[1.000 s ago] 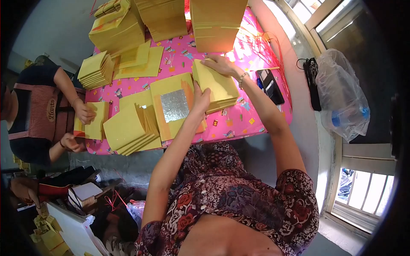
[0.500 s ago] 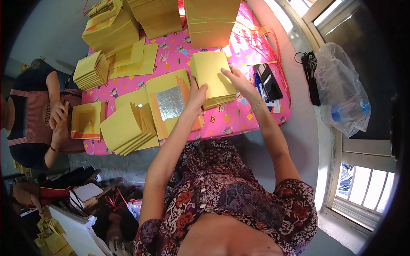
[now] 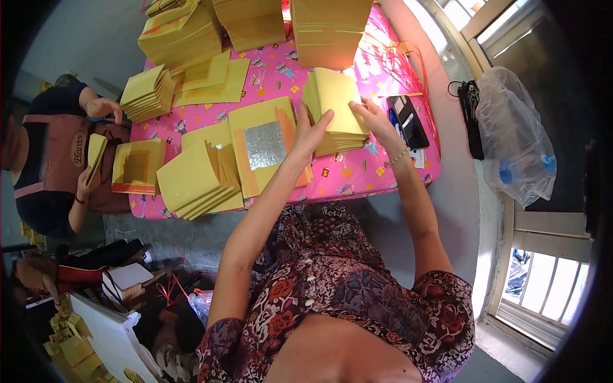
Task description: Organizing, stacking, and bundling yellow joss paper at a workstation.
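A stack of folded yellow paper sheets [image 3: 338, 96] stands on the pink patterned tablecloth in front of me, its layers fanned along the left and lower edges. My left hand [image 3: 313, 133] grips its left side, thumb on the top sheet and fingers partly hidden among the layers. On the opposite edge, my right hand [image 3: 377, 121] holds the stack with its fingertips at the top sheet. Just left lies a yellow sheet with a silver foil square [image 3: 265, 145] framed in orange. Beyond it sits another fanned stack of folded yellow paper [image 3: 191, 179].
Tall bundles of yellow paper [image 3: 332, 32] line the far side. A dark wallet-like case [image 3: 408, 121] and pens lie to the right, below red strings [image 3: 415, 70]. A clear plastic bag [image 3: 517, 134] hangs by the window. At left, a co-worker [image 3: 51, 153] holds folded yellow paper.
The stack's layers have spread more at its left side, with my left hand's fingers among them. The co-worker's hands have separated, one reaching toward the table. The view has shifted slightly.
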A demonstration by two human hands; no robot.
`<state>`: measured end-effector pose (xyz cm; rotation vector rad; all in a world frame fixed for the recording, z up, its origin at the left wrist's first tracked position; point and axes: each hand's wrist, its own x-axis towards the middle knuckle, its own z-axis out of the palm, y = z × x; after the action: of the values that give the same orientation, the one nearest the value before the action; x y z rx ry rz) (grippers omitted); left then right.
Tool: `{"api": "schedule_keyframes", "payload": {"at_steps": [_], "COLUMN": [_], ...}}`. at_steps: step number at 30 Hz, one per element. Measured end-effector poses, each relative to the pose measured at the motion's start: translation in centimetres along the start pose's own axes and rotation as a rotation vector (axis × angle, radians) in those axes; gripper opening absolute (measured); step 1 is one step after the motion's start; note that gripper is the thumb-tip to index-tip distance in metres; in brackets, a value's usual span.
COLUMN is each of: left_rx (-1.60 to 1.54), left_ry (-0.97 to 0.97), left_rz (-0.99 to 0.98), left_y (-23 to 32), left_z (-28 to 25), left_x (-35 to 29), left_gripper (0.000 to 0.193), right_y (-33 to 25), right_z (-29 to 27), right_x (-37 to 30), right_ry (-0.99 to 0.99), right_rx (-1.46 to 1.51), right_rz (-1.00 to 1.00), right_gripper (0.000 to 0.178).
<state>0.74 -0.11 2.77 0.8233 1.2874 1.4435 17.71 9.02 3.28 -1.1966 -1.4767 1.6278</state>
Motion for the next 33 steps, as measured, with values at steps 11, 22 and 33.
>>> {"api": "schedule_keyframes", "payload": {"at_steps": [11, 22, 33], "left_rx": [0.644, 1.183, 1.136], "left_ry": [0.033, -0.039, -0.139], "left_rz": [0.191, 0.361, 0.33], "left_y": [3.5, 1.7, 2.8], "left_z": [-9.1, -13.0, -14.3], "left_x": [-10.4, -14.5, -13.4], "left_gripper": [0.036, 0.037, 0.013], "right_y": [-6.8, 1.3, 0.8], "right_z": [5.6, 11.7, 11.2], "right_x": [-8.8, -9.2, -8.3], "right_ry": [-0.088, -0.47, -0.482], "right_rx": [-0.431, -1.057, -0.897], "right_rz": [-0.55, -0.882, -0.779], "right_gripper": [0.011, 0.028, 0.016]}}
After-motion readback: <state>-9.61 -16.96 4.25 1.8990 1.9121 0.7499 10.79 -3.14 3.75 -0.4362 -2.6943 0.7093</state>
